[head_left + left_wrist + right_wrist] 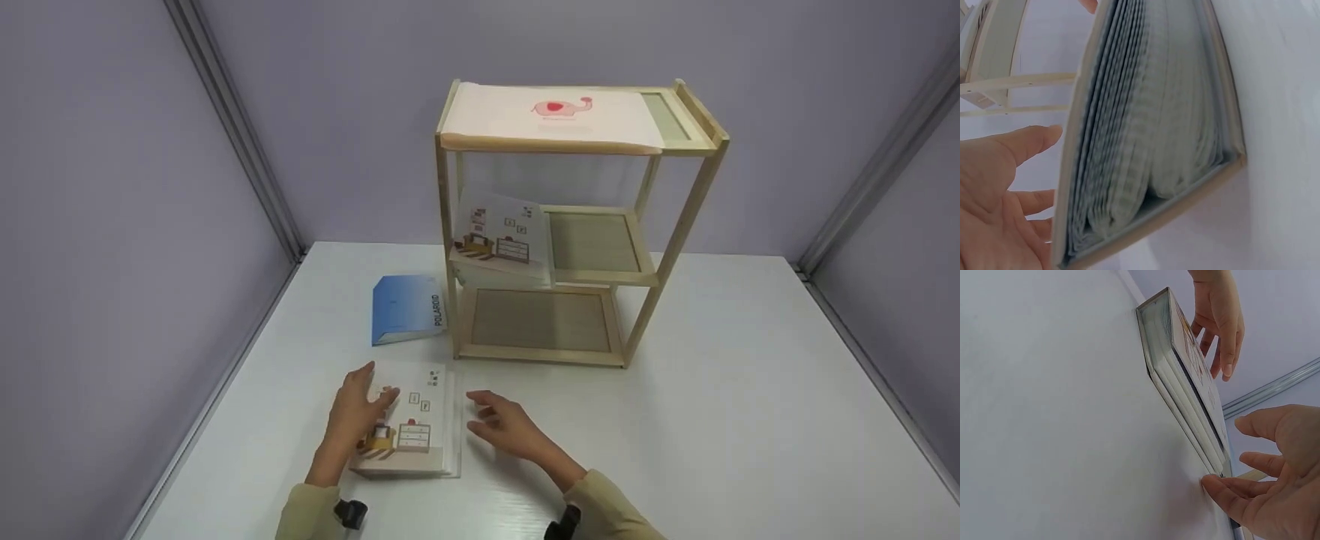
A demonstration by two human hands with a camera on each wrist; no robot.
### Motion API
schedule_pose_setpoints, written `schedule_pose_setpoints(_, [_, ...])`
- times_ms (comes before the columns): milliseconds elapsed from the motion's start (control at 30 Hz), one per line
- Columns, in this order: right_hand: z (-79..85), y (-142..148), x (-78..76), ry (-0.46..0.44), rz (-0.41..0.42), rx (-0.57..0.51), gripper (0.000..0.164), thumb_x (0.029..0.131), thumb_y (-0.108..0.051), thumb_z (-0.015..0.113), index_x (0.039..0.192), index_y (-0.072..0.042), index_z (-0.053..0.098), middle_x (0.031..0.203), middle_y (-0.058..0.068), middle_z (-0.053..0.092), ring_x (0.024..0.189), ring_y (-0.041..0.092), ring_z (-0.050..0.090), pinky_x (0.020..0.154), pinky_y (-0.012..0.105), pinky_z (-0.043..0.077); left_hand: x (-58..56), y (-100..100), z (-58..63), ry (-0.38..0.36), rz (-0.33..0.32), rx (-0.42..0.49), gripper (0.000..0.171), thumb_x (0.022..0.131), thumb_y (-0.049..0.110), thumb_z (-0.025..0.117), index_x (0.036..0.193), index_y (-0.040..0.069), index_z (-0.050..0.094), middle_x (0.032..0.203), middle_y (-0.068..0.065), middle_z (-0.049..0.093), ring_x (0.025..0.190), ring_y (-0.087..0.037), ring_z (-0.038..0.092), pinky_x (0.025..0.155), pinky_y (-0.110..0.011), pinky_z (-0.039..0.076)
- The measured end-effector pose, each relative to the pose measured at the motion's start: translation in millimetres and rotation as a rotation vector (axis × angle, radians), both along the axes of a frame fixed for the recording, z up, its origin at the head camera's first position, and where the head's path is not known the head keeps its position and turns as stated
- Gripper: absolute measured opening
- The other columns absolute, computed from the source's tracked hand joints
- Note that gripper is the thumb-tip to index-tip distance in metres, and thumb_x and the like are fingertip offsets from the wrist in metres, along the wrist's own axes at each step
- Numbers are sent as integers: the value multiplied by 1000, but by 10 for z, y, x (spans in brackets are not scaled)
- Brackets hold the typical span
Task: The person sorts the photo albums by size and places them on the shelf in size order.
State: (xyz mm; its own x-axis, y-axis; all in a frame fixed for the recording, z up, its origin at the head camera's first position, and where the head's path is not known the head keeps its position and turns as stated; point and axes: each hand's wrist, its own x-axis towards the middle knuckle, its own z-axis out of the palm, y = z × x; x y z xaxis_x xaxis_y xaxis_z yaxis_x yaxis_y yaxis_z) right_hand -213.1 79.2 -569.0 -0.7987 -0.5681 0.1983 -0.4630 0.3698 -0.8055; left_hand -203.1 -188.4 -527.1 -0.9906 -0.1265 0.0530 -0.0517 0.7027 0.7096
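So the album [411, 416] with the furniture drawing sits on the white table [720, 420], in front of the wooden rack [596, 241] and off toward its left front leg. The left hand [358, 412] is over the album's far-from-rack-centre side, thumb spread wide from the fingers, covering part of the print. Can't tell if it's actually touching. The right hand [510, 430] is in front of the rack, just beside the album's other side, loose with a wide gap between thumb and fingers; whether a fingertip makes contact, I can't tell.

In the left wrist view the pages are a blurry stack between the covers, and a sliver of finger is cut off at the top.

A lookalike album [502, 240] leans out from the rack's middle tier. A blue "POLAROID" album [405, 307] lies just left of the rack, other lettering too small. The elephant-printed piece [525, 116] tops the rack; sheet or album, hard to say. Both sleeves [611, 510] get cropped.
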Motion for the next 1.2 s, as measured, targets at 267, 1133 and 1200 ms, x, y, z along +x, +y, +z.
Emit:
schedule_pose_setpoints(267, [-4,-34,30,-32,11,-10,48,93,-25,56,133,-2,45,126,21,53,108,32,58,89,38,50,26,-32,-38,-76,-27,9,84,88,34,63,145,-6,17,143,-33,28,132,-46,28,107,-55,27])
schedule_pose_setpoints(1133, [47,-126,106,-251,-6,-118,44,92,-23,58,131,-6,49,126,18,54,115,31,55,96,41,45,57,-93,-24,-212,-4,1,77,93,44,51,138,-13,28,134,-36,39,115,-45,49,85,-48,49])
schedule_pose_setpoints(1200, [44,-126,113,-299,-10,-156,44,92,-22,58,132,-5,49,128,18,53,117,31,53,97,43,44,70,-96,-20,-206,-3,-3,73,93,44,50,134,-14,33,131,-35,43,119,-46,45,93,-53,44])
